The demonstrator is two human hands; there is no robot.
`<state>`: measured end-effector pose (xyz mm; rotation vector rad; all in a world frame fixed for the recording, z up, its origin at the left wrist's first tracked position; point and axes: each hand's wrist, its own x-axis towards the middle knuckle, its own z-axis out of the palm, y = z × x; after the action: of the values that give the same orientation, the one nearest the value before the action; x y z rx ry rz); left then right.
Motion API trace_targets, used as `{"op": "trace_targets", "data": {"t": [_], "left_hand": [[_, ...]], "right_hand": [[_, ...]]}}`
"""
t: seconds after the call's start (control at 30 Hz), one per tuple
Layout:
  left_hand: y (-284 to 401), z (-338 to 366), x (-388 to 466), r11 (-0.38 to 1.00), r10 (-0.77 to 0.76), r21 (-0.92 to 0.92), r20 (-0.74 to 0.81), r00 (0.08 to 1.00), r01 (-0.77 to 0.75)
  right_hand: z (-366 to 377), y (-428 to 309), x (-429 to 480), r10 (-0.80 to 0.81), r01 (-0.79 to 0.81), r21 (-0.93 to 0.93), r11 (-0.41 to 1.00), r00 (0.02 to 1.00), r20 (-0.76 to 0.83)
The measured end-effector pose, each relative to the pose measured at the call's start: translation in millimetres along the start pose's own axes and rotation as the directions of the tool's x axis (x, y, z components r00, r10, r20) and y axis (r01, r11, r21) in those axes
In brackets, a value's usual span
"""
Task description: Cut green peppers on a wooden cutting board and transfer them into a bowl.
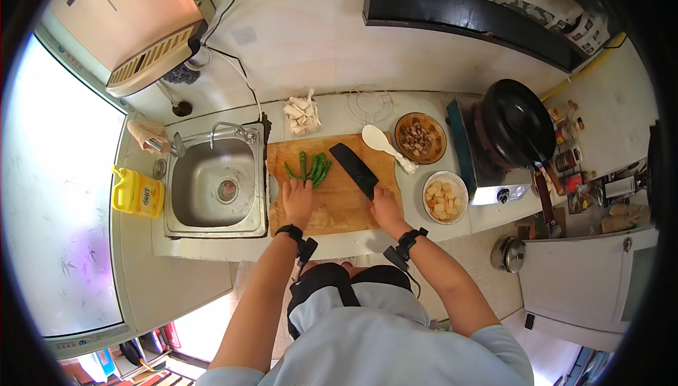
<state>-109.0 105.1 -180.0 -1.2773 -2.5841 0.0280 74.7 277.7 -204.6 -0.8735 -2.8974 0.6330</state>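
Observation:
Several green chili peppers (pixel 312 166) lie in a loose bunch on the wooden cutting board (pixel 328 211), left of its middle. My left hand (pixel 297 200) is at their near ends, fingertips touching or just over them; whether it grips one is hidden. My right hand (pixel 386 206) holds the handle of a black-bladed cleaver (pixel 354 170). The blade slants away to the upper left, over the board and apart from the peppers. A white spoon (pixel 377 139) lies across the board's far right corner.
Left of the board is a steel sink (pixel 212 184), beside a yellow detergent jug (pixel 137 192). To the right stand a brown bowl of chopped meat (pixel 421 139) and a bowl of pale chunks (pixel 445 197). Beyond them a black wok (pixel 516 121) sits on a gas stove (pixel 495 174).

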Motion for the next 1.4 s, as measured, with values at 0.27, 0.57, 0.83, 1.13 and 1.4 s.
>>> {"op": "trace_targets", "data": {"t": [0.27,0.57,0.83,1.13,1.4], "left_hand": [[-42,-19,7,0.978,-0.105,-0.184,-0.027,0.994,0.098],[-18,-40,2,0.792,-0.354,-0.583,-0.195,0.915,0.182],[1,-16,-9,0.412,-0.386,-0.842,0.186,0.903,0.350],[65,35,-9,0.410,-0.209,-0.682,0.575,0.791,0.605],[96,11,6,0.771,-0.168,-0.577,0.225,0.960,0.270]], "right_hand": [[-53,-39,-2,0.304,-0.331,0.097,0.939,0.927,0.218],[11,-86,2,0.175,-0.199,0.209,0.957,0.976,0.132],[26,-66,10,0.276,-0.185,0.455,0.871,0.950,-0.143],[-32,-32,-19,0.427,-0.423,0.253,0.870,0.903,0.040],[-25,1,-16,0.265,-0.263,0.229,0.937,0.964,0.023]]}}
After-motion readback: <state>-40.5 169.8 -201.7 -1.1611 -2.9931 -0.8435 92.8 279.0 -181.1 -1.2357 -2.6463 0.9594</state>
